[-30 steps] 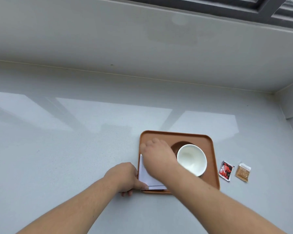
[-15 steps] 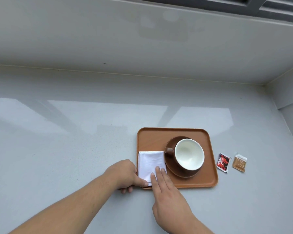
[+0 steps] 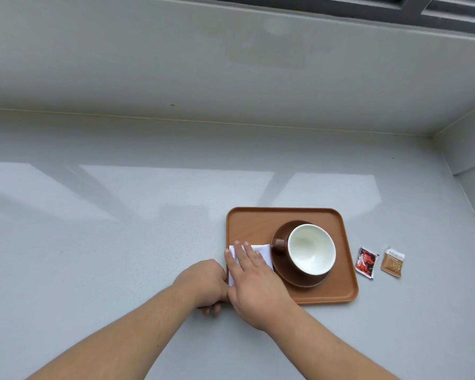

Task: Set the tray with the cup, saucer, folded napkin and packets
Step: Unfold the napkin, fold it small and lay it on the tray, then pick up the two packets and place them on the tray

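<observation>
An orange-brown tray (image 3: 258,218) lies on the grey counter. On it stands a brown cup with a white inside (image 3: 310,249) on a brown saucer (image 3: 285,272). A folded white napkin (image 3: 263,249) lies in the tray's near left corner, mostly hidden under my right hand (image 3: 254,281), which rests flat on it with fingers spread. My left hand (image 3: 203,281) is curled against the tray's left edge, holding it. A red packet (image 3: 365,262) and a tan packet (image 3: 392,262) lie on the counter to the right of the tray.
The grey counter (image 3: 107,242) runs back to a pale wall, with a side wall (image 3: 472,149) at the far right. A dark window frame (image 3: 395,6) sits above.
My right hand slid forward from the napkin's near edge and now lies flat across the napkin. My left hand stayed at the tray's left edge.
</observation>
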Tool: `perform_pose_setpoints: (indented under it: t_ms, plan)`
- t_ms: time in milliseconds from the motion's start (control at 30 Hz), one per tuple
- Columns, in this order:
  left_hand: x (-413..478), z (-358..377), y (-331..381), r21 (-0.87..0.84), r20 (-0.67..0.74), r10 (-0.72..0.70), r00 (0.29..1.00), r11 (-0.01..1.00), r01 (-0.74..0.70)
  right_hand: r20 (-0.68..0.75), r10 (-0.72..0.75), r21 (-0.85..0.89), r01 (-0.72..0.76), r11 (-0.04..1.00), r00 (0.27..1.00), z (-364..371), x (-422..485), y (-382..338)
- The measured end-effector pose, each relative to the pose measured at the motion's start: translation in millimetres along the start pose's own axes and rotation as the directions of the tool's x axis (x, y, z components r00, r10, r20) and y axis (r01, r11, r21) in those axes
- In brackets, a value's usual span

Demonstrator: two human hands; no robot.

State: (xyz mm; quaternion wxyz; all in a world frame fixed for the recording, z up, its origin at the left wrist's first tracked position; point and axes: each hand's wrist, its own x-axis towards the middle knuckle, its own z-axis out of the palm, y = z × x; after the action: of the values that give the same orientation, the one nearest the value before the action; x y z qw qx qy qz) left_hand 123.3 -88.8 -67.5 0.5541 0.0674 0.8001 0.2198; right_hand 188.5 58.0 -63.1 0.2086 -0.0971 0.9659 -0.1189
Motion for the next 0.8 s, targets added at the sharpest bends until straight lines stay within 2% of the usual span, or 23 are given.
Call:
perform_pose_setpoints:
  t_ms: [267,367,400,467,567,667,800]
  plan:
    - [-4.2,0.6,-1.5,0.046,-0.023,0.043,0.999,0.998,-0.042,0.074,0.015,-0.014,-0.014,1.000,0.997,-9.3,-0.2,-6.4]
    - [-10.9,-3.7,-2.5,0.103,-0.117,0.089,0.989,0.992,-0.077,0.104,0.034,0.012,-0.035,0.999,0.994,-23.2,2.4,-9.2]
    - [-13.5,-6.7,-3.4,0.106,-0.187,0.107,0.977,0.990,-0.089,0.077,0.035,0.039,-0.038,0.999,0.996,-29.0,2.8,-10.8]
    - [-20.7,-14.7,-3.1,0.070,-0.359,0.138,0.923,0.990,-0.121,-0.084,0.043,0.110,-0.034,0.993,0.996,-44.8,0.5,-14.4]
    - [-32.4,-27.7,9.7,0.032,-0.575,0.178,0.799,0.980,-0.195,-0.425,0.022,0.139,0.042,0.989,0.905,-69.4,-5.1,-12.7]
    - [-41.6,-36.2,47.3,0.098,-0.643,0.281,0.712,0.953,-0.288,-0.593,0.090,0.172,0.016,0.985,0.800,-91.9,-15.3,10.0]
    - [-42.3,-30.8,115.6,0.232,-0.636,0.435,0.637,0.895,-0.381,-0.621,0.227,0.202,-0.127,0.971,0.750,-113.8,-38.0,68.6]
